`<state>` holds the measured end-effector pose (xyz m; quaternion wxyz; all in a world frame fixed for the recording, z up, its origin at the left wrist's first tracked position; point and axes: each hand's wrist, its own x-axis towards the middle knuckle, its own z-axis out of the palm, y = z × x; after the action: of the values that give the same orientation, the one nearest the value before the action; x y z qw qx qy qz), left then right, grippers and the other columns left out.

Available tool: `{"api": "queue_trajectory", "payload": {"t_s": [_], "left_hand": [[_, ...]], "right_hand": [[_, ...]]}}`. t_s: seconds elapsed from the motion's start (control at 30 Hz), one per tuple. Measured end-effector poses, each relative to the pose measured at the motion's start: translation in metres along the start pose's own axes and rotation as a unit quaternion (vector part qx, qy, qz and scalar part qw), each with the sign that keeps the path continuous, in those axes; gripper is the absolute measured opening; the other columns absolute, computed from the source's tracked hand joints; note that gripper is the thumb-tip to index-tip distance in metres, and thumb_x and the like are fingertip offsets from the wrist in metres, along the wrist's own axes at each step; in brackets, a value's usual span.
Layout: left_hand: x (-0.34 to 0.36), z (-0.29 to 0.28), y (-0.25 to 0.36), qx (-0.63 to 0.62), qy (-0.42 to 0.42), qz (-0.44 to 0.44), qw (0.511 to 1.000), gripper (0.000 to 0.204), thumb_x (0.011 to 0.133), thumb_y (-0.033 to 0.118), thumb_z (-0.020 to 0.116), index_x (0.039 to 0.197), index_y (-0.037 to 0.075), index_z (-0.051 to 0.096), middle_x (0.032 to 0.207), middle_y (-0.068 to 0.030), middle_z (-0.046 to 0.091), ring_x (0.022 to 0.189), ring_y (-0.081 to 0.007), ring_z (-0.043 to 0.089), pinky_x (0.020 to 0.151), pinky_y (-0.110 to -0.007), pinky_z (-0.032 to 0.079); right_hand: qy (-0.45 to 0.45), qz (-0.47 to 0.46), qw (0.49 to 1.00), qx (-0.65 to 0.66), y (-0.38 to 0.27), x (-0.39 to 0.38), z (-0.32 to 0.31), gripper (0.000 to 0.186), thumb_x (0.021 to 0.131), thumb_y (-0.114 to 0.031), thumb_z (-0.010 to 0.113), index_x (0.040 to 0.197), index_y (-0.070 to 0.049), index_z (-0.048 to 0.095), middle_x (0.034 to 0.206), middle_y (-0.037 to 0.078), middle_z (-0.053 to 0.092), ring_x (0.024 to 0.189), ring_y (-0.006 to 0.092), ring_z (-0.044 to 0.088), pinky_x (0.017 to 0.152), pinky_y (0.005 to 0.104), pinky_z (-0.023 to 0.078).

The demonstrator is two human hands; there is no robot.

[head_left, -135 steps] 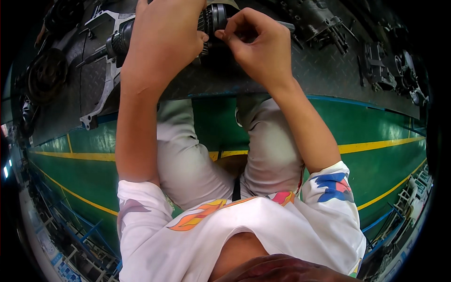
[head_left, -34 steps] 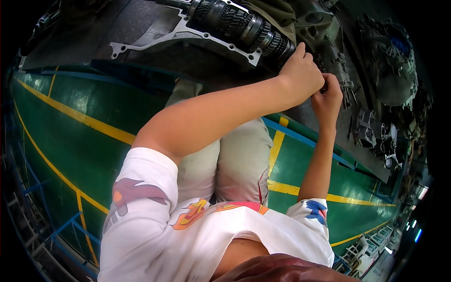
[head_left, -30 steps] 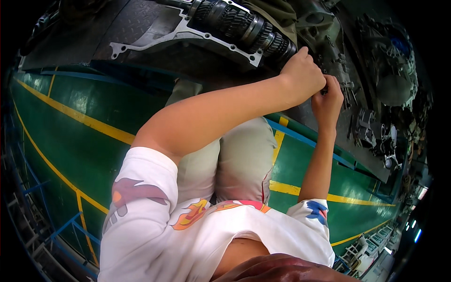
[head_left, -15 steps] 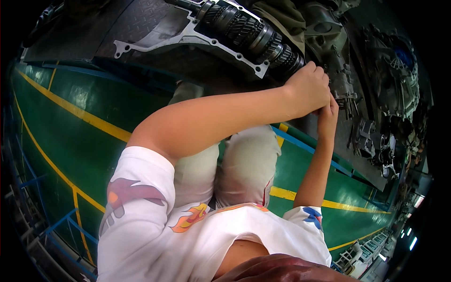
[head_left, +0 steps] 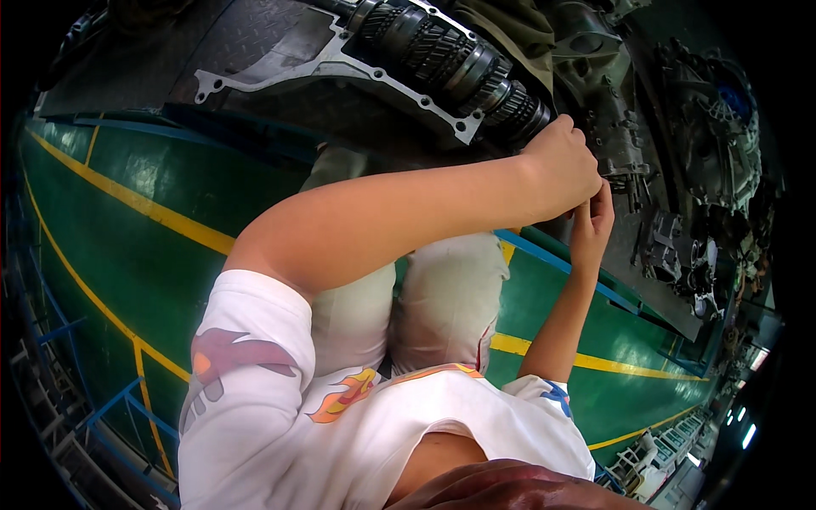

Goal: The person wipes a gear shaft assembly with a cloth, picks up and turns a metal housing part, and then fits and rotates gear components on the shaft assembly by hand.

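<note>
My left hand (head_left: 559, 167) is closed, its fingers curled at the near right end of a gear shaft (head_left: 455, 64); whatever they grip is hidden behind the hand. Just below it, my right hand (head_left: 592, 217) has its fingers bent together and touching or almost touching the left hand's lower side. What they pinch, if anything, cannot be made out. The shaft carries several dark, oily gears and lies in an open gearbox housing half (head_left: 327, 64) with a pale, bolt-holed flange.
Right of my hands, a metal casting (head_left: 616, 127) and smaller metal parts (head_left: 676, 251) lie on the dark bench. A brown-green cloth (head_left: 514, 42) is bunched behind the shaft. Farther right stands another large housing (head_left: 722, 127). A blue rail (head_left: 544, 251) edges the bench.
My right hand has shifted slightly down, and its fingers show more from beneath the left hand. The left hand has moved a little downward. The housing appears slightly farther left in view.
</note>
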<state>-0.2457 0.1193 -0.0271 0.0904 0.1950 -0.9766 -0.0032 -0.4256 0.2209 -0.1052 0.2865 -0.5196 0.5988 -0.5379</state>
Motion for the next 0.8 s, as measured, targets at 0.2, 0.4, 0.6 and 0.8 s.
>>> {"api": "queue_trajectory", "payload": {"t_s": [0.2,0.4,0.6,0.8], "left_hand": [[-0.006,-0.012,0.0,-0.063,-0.075,-0.003,0.995,0.009,0.092,0.024,0.083,0.1,0.021,0.088,0.104,-0.0014,0.083,0.112,-0.0243,0.076,0.102,-0.042,0.048],[-0.025,-0.04,-0.008,-0.048,0.062,-0.007,0.997,0.01,0.087,0.016,0.083,0.096,0.016,0.085,0.105,-0.0058,0.083,0.11,-0.0268,0.077,0.108,-0.047,0.052],[-0.071,-0.055,-0.112,-0.111,0.293,-0.039,0.949,0.039,0.088,0.037,0.091,0.119,0.014,0.088,0.119,-0.0062,0.084,0.124,-0.0314,0.072,0.107,-0.047,0.055],[-0.124,-0.057,-0.124,-0.097,0.214,-0.104,0.966,0.047,0.088,0.038,0.096,0.131,0.022,0.087,0.126,-0.0034,0.082,0.132,-0.0249,0.063,0.123,-0.047,0.04]], "right_hand": [[0.003,-0.01,0.997,-0.08,0.009,-0.01,-0.001,0.032,0.122,-0.033,0.062,0.114,-0.004,0.07,0.085,-0.007,0.058,0.076,0.0014,0.046,0.067,0.0219,0.036],[0.013,-0.013,0.999,-0.037,0.014,-0.017,0.008,0.042,0.123,-0.041,0.056,0.103,-0.006,0.067,0.075,-0.007,0.051,0.064,0.003,0.042,0.058,0.0254,0.032],[0.062,0.088,0.994,0.003,-0.002,-0.018,0.019,0.054,0.123,-0.05,0.051,0.096,-0.006,0.065,0.071,-0.003,0.049,0.063,0.0069,0.045,0.059,0.0271,0.037],[0.044,0.079,0.996,0.002,0.002,-0.021,0.022,0.046,0.124,-0.046,0.051,0.097,-0.01,0.061,0.078,-0.004,0.054,0.068,0.0057,0.047,0.062,0.0262,0.039]]}}
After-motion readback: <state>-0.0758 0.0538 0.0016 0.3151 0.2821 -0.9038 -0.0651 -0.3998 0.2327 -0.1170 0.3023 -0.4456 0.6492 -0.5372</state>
